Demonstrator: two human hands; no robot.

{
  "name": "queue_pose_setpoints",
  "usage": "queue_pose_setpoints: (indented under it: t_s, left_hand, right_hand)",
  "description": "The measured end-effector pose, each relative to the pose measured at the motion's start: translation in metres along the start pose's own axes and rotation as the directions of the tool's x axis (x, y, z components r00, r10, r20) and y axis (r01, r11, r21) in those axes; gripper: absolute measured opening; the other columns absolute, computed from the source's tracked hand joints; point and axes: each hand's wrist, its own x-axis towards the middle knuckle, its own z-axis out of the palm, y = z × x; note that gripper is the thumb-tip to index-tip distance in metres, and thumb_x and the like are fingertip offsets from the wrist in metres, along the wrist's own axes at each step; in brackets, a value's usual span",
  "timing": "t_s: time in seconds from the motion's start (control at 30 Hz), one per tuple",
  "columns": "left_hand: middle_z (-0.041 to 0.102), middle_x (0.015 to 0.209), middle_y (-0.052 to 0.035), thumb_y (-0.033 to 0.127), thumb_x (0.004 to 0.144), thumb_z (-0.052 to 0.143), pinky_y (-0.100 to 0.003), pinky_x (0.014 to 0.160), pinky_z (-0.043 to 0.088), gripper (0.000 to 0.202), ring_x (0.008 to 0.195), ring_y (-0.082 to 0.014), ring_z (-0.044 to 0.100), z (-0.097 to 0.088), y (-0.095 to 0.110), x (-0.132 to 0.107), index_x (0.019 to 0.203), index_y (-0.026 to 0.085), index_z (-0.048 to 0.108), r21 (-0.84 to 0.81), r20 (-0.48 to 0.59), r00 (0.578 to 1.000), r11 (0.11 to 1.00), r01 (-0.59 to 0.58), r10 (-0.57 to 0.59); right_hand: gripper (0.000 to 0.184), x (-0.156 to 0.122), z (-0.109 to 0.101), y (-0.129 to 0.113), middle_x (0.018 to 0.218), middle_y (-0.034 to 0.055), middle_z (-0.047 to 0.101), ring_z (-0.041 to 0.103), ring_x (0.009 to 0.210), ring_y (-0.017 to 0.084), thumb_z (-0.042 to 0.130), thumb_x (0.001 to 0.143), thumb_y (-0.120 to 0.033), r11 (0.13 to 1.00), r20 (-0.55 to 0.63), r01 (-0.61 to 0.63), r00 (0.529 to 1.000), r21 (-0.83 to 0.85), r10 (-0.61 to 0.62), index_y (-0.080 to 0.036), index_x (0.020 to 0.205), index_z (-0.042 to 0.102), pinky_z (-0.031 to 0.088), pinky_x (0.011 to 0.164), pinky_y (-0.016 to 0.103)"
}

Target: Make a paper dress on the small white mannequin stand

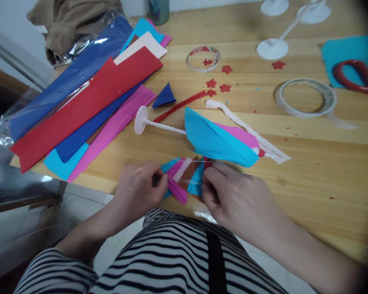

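Multicolour paper bundle (pixel 184 175), clear tape across.

Red scissors (pixel 360 75) cut off at right edge; paper bundle (pixel 184 177) partly behind hands.

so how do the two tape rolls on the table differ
The near tape roll is larger, milky white, with a loose tail trailing right. The far tape roll is smaller and clear, with red paper flowers showing inside and through it, and no loose tail showing. Both lie flat on the wooden table, away from both hands.
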Motion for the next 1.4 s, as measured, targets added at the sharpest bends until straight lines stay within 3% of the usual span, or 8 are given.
queue_pose_setpoints:
  t_s: [0.13,0.37,0.8,1.27,1.4]
  left_hand:
    - [0.050,0.053,0.0017,0.024,0.084,0.059,-0.028,0.058,0.025,0.026,0.053,-0.0132,0.045,0.0007,0.0021,0.0009,0.060,0.018,0.050,0.091,0.017,1.000,0.996,0.012,-0.014]
    - [0.040,0.052,0.0034,0.030,0.087,0.055,-0.029,0.057,0.020,0.037,0.052,-0.0120,0.033,-0.0036,-0.0001,0.0032,0.057,0.020,0.035,0.084,0.076,0.996,0.996,0.031,-0.038]
    - [0.048,0.058,0.0003,0.026,0.091,0.048,-0.031,0.060,0.019,0.032,0.058,-0.0144,0.041,-0.0061,0.0053,0.0033,0.062,0.020,0.037,0.106,0.163,0.985,0.994,0.032,-0.049]
    - [0.040,0.053,0.0028,0.024,0.087,0.051,-0.029,0.056,0.019,0.034,0.053,-0.0126,0.035,-0.0088,0.0054,0.0059,0.058,0.020,0.035,0.098,0.137,0.990,0.995,0.024,-0.037]
    - [0.047,0.055,0.0014,0.022,0.085,0.051,-0.030,0.056,0.021,0.030,0.055,-0.0136,0.042,-0.0054,0.0074,0.0053,0.058,0.020,0.038,0.130,0.120,0.991,0.990,0.050,-0.066]
  right_hand:
    - [0.016,-0.0016,0.0035,0.0021,0.074,0.0055,0.066,0.063,0.060,0.021,0.052,0.086,-0.018,0.998,-0.091,0.054,0.995,0.012,-0.053,-0.019,0.075,0.063,0.025,0.050,0.029]
    - [0.016,-0.0004,0.0022,0.0022,0.073,0.0056,0.066,0.061,0.058,0.020,0.051,0.085,-0.018,0.999,-0.096,0.051,0.994,0.014,-0.050,-0.018,0.075,0.063,0.023,0.049,0.028]
    - [0.015,0.0002,0.0016,0.0006,0.075,0.0063,0.066,0.062,0.061,0.021,0.053,0.085,-0.018,1.000,-0.037,0.025,0.999,0.019,-0.024,-0.018,0.075,0.063,0.020,0.051,0.027]
    - [0.014,0.0021,-0.0010,-0.0019,0.083,0.0068,0.069,0.061,0.064,0.019,0.054,0.087,-0.019,1.000,0.039,-0.015,0.999,0.005,0.015,-0.018,0.079,0.065,0.020,0.052,0.029]
    - [0.015,0.0027,-0.0012,-0.0023,0.083,0.0069,0.069,0.062,0.065,0.019,0.053,0.087,-0.019,1.000,0.039,-0.003,0.999,0.014,0.003,-0.018,0.081,0.067,0.021,0.053,0.029]
